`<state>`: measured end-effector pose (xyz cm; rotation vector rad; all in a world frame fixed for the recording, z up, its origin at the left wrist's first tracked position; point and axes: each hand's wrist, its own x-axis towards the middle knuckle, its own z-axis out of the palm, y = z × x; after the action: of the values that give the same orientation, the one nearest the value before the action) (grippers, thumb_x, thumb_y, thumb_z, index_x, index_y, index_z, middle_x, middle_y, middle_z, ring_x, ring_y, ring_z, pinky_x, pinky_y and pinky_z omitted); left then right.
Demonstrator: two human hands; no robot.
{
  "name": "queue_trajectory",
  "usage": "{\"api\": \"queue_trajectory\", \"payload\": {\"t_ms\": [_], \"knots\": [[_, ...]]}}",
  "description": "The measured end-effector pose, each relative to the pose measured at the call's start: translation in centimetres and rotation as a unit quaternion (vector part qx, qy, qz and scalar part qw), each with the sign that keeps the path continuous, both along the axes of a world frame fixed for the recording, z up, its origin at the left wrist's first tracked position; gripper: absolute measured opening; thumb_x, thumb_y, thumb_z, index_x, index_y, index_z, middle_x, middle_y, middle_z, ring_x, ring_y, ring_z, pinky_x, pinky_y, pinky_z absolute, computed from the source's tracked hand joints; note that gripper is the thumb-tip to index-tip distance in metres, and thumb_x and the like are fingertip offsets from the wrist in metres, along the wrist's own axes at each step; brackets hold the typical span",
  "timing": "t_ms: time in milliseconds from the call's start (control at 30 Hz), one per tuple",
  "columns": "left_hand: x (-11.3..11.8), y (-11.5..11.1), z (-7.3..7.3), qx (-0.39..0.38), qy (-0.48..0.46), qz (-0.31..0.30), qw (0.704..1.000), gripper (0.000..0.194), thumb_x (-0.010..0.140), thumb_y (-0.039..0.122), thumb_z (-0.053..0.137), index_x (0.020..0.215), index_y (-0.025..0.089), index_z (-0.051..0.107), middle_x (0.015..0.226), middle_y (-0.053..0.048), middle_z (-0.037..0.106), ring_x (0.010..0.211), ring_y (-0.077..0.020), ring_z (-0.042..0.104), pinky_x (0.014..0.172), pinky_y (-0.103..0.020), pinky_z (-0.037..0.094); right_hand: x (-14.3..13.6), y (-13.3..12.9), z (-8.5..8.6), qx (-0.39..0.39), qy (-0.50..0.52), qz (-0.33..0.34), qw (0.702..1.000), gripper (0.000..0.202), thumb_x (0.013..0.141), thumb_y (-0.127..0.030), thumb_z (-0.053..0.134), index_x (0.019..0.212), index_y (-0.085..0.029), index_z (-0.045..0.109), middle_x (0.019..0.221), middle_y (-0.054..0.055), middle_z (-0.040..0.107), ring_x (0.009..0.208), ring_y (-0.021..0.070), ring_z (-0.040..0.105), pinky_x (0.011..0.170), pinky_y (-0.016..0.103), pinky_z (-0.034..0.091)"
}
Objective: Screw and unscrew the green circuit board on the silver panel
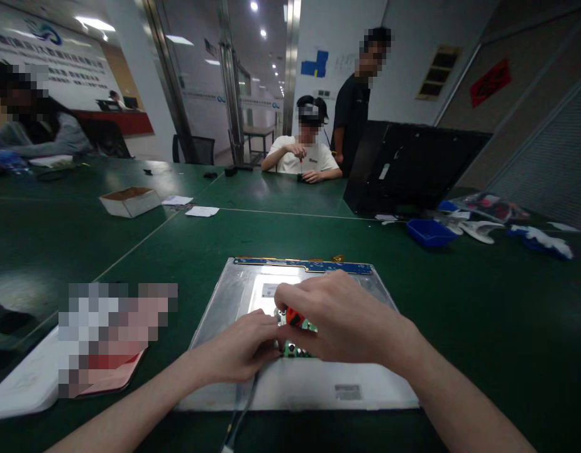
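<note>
A flat silver display panel (224, 314) lies on the table in front of me, with a blue circuit strip (281, 263) along its far edge. In my right hand (340, 314) is a screwdriver (294, 317) with a red-orange and black handle, its tip hidden over a small green circuit board (300, 348). The fingers of my left hand (241, 346) are pinched together at the board's left side; what they grip, if anything, is hidden. From under that hand a thin dark cable (246, 406) runs down past the panel's near edge.
The table (168, 239) is green. To the left lie a white object (24, 384) and a pinkish flat object (130, 377). Farther off are a cardboard box (130, 202), papers (202, 211), a blue tray (429, 233) and a large black panel (413, 167). Across sits a person (302, 151) with a screwdriver.
</note>
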<state>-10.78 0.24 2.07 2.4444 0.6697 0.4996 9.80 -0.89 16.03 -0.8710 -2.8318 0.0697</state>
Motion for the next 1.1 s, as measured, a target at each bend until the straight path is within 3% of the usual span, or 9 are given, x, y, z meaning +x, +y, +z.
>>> {"api": "queue_trajectory", "payload": {"t_ms": [500, 800, 1100], "knots": [[0.0, -0.2, 1.2, -0.012, 0.036, 0.014, 0.999, 0.013, 0.083, 0.013, 0.053, 0.093, 0.019, 0.057, 0.086, -0.002, 0.059, 0.079, -0.0184, 0.053, 0.072, -0.032, 0.041, 0.8, 0.1, 0.6, 0.009, 0.015, -0.032, 0.999, 0.012, 0.086, -0.029, 0.058, 0.09, -0.019, 0.052, 0.075, 0.0, 0.065, 0.06, 0.0134, 0.051, 0.053, 0.027, 0.023], [-0.3, -0.2, 0.8, -0.015, 0.03, 0.018, 0.999, 0.015, 0.081, 0.016, 0.055, 0.096, 0.019, 0.056, 0.09, -0.003, 0.059, 0.082, -0.0195, 0.052, 0.075, -0.033, 0.041, 0.6, 0.2, 0.5, -0.003, 0.008, -0.022, 1.0, 0.012, 0.084, -0.026, 0.061, 0.089, -0.019, 0.052, 0.073, -0.001, 0.065, 0.06, 0.0131, 0.052, 0.052, 0.026, 0.023], [-0.2, -0.3, 2.3, 0.009, 0.03, 0.068, 0.997, 0.005, 0.081, 0.017, 0.051, 0.086, 0.019, 0.049, 0.076, 0.001, 0.052, 0.073, -0.018, 0.046, 0.073, -0.034, 0.038, 2.6, 1.6, 0.7, 0.016, 0.084, -0.067, 0.994, 0.022, 0.081, -0.03, 0.068, 0.091, -0.021, 0.05, 0.076, -0.003, 0.065, 0.062, 0.0126, 0.055, 0.054, 0.025, 0.031]]}}
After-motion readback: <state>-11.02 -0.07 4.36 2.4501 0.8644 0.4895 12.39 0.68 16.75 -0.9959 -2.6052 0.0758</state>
